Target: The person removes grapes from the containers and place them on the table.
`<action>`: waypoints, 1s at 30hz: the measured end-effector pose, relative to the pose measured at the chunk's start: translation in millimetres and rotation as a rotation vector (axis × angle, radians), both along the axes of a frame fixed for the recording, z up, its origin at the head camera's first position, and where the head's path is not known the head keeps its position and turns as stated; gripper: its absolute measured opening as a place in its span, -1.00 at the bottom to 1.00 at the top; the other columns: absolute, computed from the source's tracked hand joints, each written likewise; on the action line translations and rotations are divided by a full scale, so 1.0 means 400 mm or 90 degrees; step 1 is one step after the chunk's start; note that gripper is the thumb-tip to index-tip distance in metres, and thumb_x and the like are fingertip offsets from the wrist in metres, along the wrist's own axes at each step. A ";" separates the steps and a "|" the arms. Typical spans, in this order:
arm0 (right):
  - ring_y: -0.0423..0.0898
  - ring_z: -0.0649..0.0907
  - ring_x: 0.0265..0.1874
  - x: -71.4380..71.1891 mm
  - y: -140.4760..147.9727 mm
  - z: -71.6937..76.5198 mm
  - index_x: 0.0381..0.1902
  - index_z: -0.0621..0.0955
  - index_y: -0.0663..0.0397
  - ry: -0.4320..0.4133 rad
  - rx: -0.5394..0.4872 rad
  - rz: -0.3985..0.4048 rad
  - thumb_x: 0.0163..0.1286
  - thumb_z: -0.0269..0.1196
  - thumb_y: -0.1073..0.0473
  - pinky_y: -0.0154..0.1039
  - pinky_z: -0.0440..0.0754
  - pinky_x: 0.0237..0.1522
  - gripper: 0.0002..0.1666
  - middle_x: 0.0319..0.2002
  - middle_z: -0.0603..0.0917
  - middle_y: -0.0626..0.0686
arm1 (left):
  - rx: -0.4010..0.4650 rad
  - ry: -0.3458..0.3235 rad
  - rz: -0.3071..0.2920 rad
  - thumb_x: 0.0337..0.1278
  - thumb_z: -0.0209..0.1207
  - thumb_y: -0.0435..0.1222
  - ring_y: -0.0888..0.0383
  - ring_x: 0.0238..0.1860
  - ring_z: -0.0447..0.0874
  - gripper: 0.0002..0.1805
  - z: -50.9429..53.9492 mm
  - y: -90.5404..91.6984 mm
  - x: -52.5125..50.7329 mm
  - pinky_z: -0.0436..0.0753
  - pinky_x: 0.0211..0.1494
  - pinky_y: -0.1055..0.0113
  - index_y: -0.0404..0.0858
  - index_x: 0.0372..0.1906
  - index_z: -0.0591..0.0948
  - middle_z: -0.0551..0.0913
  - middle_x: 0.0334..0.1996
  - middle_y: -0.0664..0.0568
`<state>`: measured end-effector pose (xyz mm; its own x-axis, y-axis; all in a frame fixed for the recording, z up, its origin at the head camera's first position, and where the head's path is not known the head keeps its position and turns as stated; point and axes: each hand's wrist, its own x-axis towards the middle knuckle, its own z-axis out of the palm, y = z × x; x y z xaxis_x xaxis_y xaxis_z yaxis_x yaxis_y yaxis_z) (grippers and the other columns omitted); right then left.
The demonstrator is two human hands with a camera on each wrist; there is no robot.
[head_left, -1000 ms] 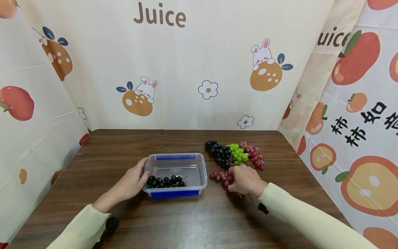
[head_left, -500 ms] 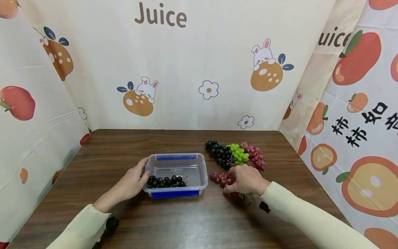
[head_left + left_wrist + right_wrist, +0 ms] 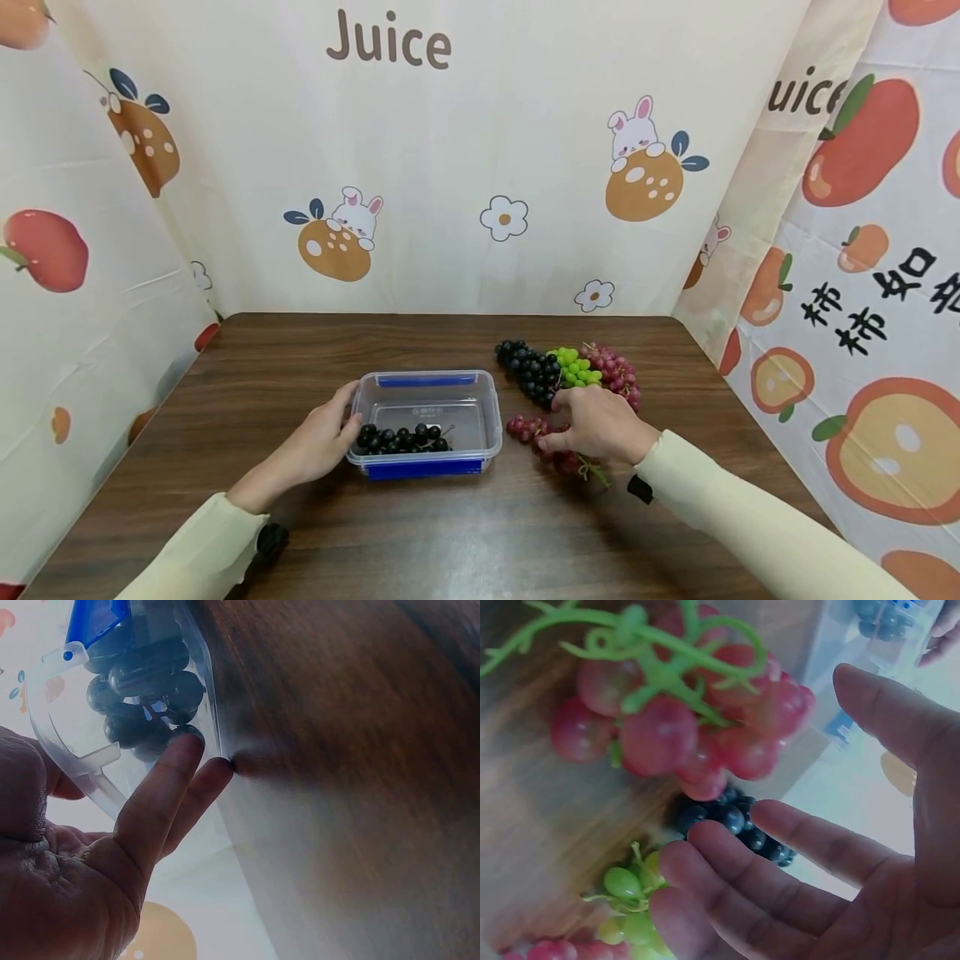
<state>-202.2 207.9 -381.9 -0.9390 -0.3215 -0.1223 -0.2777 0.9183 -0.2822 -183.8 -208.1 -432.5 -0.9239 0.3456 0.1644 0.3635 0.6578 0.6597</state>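
My left hand (image 3: pixel 321 435) rests against the left end of a clear lidless storage box (image 3: pixel 491 417) with blue clips. In the left wrist view, two straight fingers (image 3: pixel 161 799) lie along its wall. Inside the box, a bunch of black grapes (image 3: pixel 401 439) lies along the near side. My right hand (image 3: pixel 600 423) is over a bunch of red grapes (image 3: pixel 525 427) on the table, partly hiding it. The right wrist view shows its fingers spread and apart from the red grapes (image 3: pixel 660 735), whose green stem (image 3: pixel 667 671) points back toward the wrist.
Behind the right hand lie another black bunch (image 3: pixel 528 368), a green bunch (image 3: pixel 576 367) and a second red bunch (image 3: pixel 615 371), side by side on the brown wooden table (image 3: pixel 420 542). Fruit-printed cloth (image 3: pixel 465 150) hangs around the back and sides.
My right hand has let go of the near red grapes and shifted slightly up and right, uncovering more of the bunch and its stem. The left hand and the box have stayed put.
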 end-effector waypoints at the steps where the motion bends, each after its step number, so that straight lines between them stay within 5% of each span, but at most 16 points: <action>1: -0.12 0.58 -0.39 -0.001 -0.001 0.003 0.04 0.74 0.06 0.004 -0.006 0.004 0.10 0.54 -0.30 -0.19 0.58 -0.46 -0.29 -0.13 0.77 0.07 | 0.000 -0.001 0.000 0.52 -0.02 -0.44 -0.21 0.07 0.68 -0.40 0.000 0.001 0.000 0.72 -0.04 0.04 -0.55 0.51 0.11 0.51 0.22 -0.51; 12: -0.21 0.58 -0.45 -0.009 -0.027 0.048 0.06 0.73 0.07 0.077 -0.057 0.043 0.16 0.51 -0.29 -0.20 0.66 -0.34 -0.31 -0.16 0.78 0.04 | 0.004 -0.009 0.001 0.52 0.00 -0.44 -0.20 0.06 0.68 -0.40 0.008 0.003 0.002 0.72 -0.04 0.05 -0.55 0.51 0.12 0.51 0.21 -0.52; 17: -0.17 0.57 -0.47 -0.014 -0.051 0.067 0.07 0.73 0.01 0.082 -0.091 0.039 0.14 0.51 -0.32 -0.22 0.58 -0.44 -0.30 -0.36 0.71 -0.04 | 0.007 -0.006 0.002 0.52 0.00 -0.45 -0.22 0.08 0.68 -0.40 0.006 0.003 0.003 0.72 -0.01 0.01 -0.55 0.50 0.13 0.50 0.23 -0.52; 24: -0.05 0.70 -0.13 -0.025 -0.085 0.081 0.11 0.72 -0.05 0.108 -0.107 0.041 0.14 0.50 -0.34 -0.05 0.68 -0.13 -0.29 -0.11 0.75 0.01 | 0.009 0.000 0.002 0.51 0.00 -0.46 -0.22 0.08 0.68 -0.41 0.003 0.003 0.004 0.72 0.00 0.02 -0.56 0.50 0.14 0.51 0.22 -0.52; 30: -0.04 0.71 -0.19 -0.032 -0.119 0.092 0.15 0.72 -0.03 0.097 -0.127 0.052 0.17 0.50 -0.29 -0.17 0.68 -0.28 -0.30 -0.06 0.74 0.08 | 0.002 -0.008 0.005 0.52 -0.01 -0.44 -0.24 0.08 0.68 -0.40 0.005 0.004 0.002 0.72 0.01 0.01 -0.56 0.51 0.12 0.50 0.22 -0.52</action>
